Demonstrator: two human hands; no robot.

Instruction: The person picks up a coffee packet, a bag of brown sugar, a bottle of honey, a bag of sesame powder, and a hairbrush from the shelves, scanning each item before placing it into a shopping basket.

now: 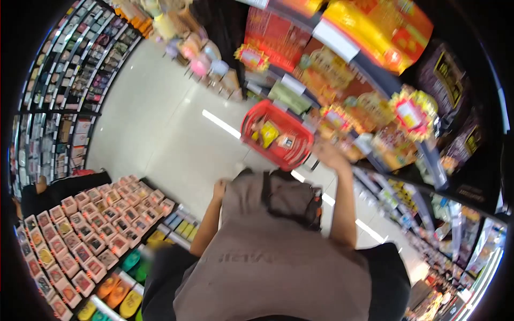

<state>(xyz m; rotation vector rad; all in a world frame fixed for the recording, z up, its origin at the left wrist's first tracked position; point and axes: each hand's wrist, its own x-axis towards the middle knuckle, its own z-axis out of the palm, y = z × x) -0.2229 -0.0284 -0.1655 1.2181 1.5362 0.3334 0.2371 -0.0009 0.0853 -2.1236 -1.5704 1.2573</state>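
So the red plastic basket with the rounded rim (pixel 278 114) was right out front, just beside the shelf of snacks, and I couldn't tell if it was on the floor or held up. Inside were a shiny yellow packet (pixel 269 134) and a small pale pack with a dark label (pixel 286 142), near each other. The right hand (pixel 330 156) was at the basket's near right side, by its black handle (pixel 311 161), but blur meant I couldn't tell whether the fingers were spread or pinching anything. The left hand (pixel 219 188) was down by the grey-brown top (pixel 267 273), fingers mostly hidden, so no clue on its grip either. Off to the left, rows of small pale-pink boxes (pixel 98 244) sat near the glossy pale tiled floor (pixel 144 117).
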